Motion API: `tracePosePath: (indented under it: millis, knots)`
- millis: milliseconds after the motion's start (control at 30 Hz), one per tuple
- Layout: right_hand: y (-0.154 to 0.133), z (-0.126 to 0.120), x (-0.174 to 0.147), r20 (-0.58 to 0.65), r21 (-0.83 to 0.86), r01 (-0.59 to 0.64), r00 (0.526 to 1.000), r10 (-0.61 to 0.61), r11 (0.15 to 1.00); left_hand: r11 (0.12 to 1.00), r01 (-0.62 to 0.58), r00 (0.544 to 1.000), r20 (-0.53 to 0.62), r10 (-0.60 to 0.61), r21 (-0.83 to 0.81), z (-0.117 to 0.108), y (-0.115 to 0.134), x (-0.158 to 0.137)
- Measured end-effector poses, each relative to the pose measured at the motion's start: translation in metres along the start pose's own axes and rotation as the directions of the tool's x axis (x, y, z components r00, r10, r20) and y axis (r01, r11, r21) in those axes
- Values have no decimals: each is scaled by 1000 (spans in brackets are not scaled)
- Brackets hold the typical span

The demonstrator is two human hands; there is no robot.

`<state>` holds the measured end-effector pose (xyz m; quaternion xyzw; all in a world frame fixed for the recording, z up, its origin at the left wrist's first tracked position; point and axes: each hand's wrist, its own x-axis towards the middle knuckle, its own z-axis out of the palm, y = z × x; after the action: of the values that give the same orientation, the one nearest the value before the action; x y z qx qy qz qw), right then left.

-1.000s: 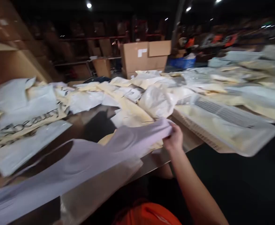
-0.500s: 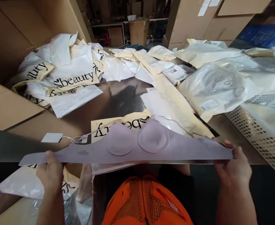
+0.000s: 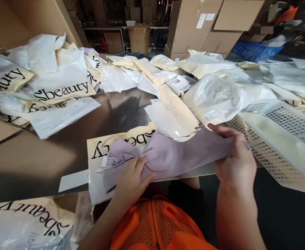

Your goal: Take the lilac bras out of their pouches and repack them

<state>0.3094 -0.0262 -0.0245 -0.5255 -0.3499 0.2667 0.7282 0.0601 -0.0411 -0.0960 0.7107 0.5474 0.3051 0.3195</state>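
A lilac bra [image 3: 165, 154] lies near the table's front edge, over a plastic bag with "Sbeauty" lettering [image 3: 121, 140]. Its left band is folded inward across the left cup. My left hand [image 3: 133, 177] keeps that folded band against the cups, fingers over the fabric and thumb lower down. At the other side, my right hand [image 3: 235, 158] grips the end of the right band, which is stretched out and slightly raised. A white hang tag [image 3: 74, 180] on a cord rests by the bra's left end.
Bagged garments [image 3: 61, 80] are piled in an open carton [image 3: 37, 21] at the left. More plastic bags [image 3: 212, 97] heap along the back and right. A white perforated basket [image 3: 279, 146] stands to the right. Another lettered bag [image 3: 37, 218] sits below the table edge at left.
My left hand has brought the left band inward over the cup. My right hand has moved left and up, still holding the right band. The view has turned slightly right.
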Motion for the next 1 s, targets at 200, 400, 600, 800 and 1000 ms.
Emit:
tracePosePath:
  millis: [200, 400, 600, 800, 1000]
  knots:
    - [-11, 68, -45, 800, -259, 263, 597, 54, 930, 998, 64, 935, -351, -54, 17, -39, -43, -61]
    - [31, 113, -12, 946, -323, 651, 247, 210, 687, 936, 182, 864, -503, -6, 301, -72, -78, -124]
    - [80, 139, -28, 861, -329, 833, 72, 503, 444, 867, 91, 886, -438, 154, 490, -59, -87, -138]
    - [79, 135, -36, 866, -376, 736, 62, 496, 563, 878, -58, 909, -338, 243, 474, -42, -62, -117]
    - [51, 96, 31, 832, -253, -148, 471, 293, 956, 834, -185, 871, -306, 384, 521, -40, -53, -95]
